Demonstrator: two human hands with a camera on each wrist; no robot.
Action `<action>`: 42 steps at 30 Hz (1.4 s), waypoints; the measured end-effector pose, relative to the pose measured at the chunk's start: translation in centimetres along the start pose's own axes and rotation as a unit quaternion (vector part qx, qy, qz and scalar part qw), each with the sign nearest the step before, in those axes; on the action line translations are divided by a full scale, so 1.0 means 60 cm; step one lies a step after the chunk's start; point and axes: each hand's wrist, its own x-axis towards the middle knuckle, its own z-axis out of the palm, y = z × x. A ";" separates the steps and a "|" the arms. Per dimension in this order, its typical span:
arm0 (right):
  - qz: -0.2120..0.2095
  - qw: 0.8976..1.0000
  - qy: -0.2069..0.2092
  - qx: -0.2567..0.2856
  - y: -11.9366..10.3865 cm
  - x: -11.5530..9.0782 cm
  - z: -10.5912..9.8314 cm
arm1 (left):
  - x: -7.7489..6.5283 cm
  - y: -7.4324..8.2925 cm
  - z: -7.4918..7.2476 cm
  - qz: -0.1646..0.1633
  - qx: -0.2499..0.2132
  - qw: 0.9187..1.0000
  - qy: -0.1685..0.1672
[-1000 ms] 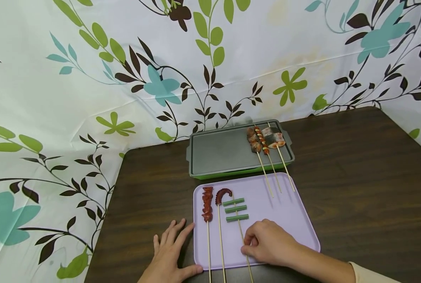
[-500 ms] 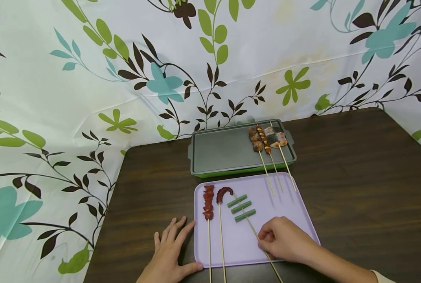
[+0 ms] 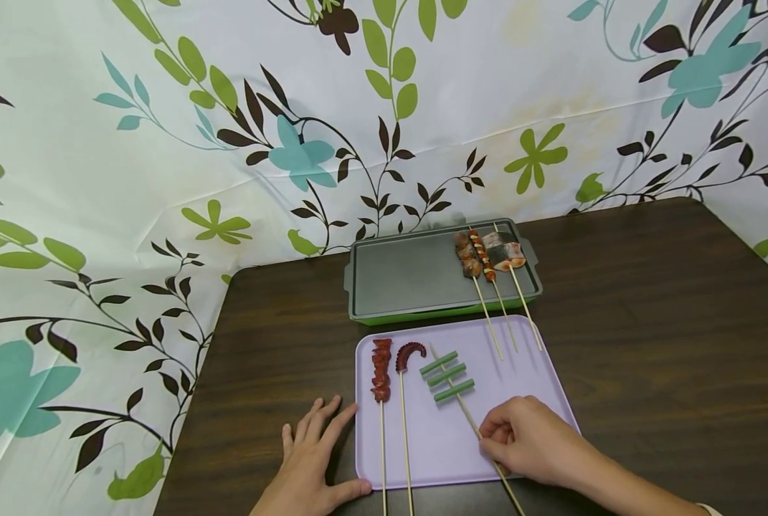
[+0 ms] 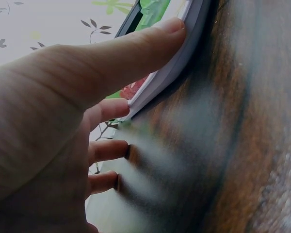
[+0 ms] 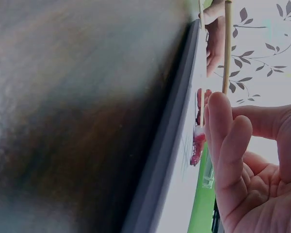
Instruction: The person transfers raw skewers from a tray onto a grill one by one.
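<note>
My right hand (image 3: 531, 443) pinches the wooden stick of a skewer with several green bean pieces (image 3: 447, 377), above the lilac tray (image 3: 442, 437). The stick slants, its lower end past the tray's front edge. In the right wrist view the stick (image 5: 227, 48) rises from between thumb and fingers. My left hand (image 3: 313, 466) lies spread at the tray's left edge, thumb at the near left corner. In the left wrist view the thumb (image 4: 136, 53) touches the tray's rim (image 4: 184, 63). Left of the bean skewer lie a tentacle skewer (image 3: 411, 352) and a red meat skewer (image 3: 381, 373).
Behind the tray stands a green grill with a grey plate (image 3: 403, 272). On its right side lie a brown meat skewer (image 3: 467, 256), a red-and-yellow skewer (image 3: 482, 256) and a fish skewer (image 3: 505, 251), sticks reaching over the tray. A patterned cloth (image 3: 422, 107) hangs behind the wooden table (image 3: 655, 344).
My right hand has moved right with the bean skewer's stick, which has swung into a steeper slant. The green pieces have shifted right and tilted. My left hand has stayed at the tray corner.
</note>
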 end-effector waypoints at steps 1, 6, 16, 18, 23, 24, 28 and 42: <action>0.001 1.000 0.000 0.000 -0.001 0.000 -0.001 | 0.000 0.000 0.000 -0.001 -0.001 1.000 -0.001; -0.008 1.000 0.002 -0.005 -0.010 0.002 -0.004 | 0.000 0.000 0.002 -0.009 -0.003 1.000 -0.004; -0.018 1.000 0.001 0.000 -0.040 0.014 -0.027 | -0.002 0.000 0.001 -0.018 -0.011 1.000 -0.016; -0.014 1.000 0.000 0.001 -0.046 0.017 -0.034 | -0.001 0.000 0.001 -0.015 -0.008 1.000 -0.013; -0.003 1.000 0.006 -0.008 -0.058 0.030 -0.054 | 0.000 0.000 0.001 -0.007 -0.003 1.000 -0.006; -0.002 1.000 0.007 -0.009 -0.059 0.034 -0.058 | 0.000 0.000 0.001 -0.007 -0.003 1.000 -0.008; 0.008 1.000 0.012 -0.001 -0.059 0.048 -0.073 | 0.001 -0.001 0.000 -0.010 -0.002 1.000 -0.012; 0.055 0.997 0.045 0.019 -0.040 0.117 -0.118 | 0.000 -0.002 0.000 -0.016 -0.007 1.000 -0.014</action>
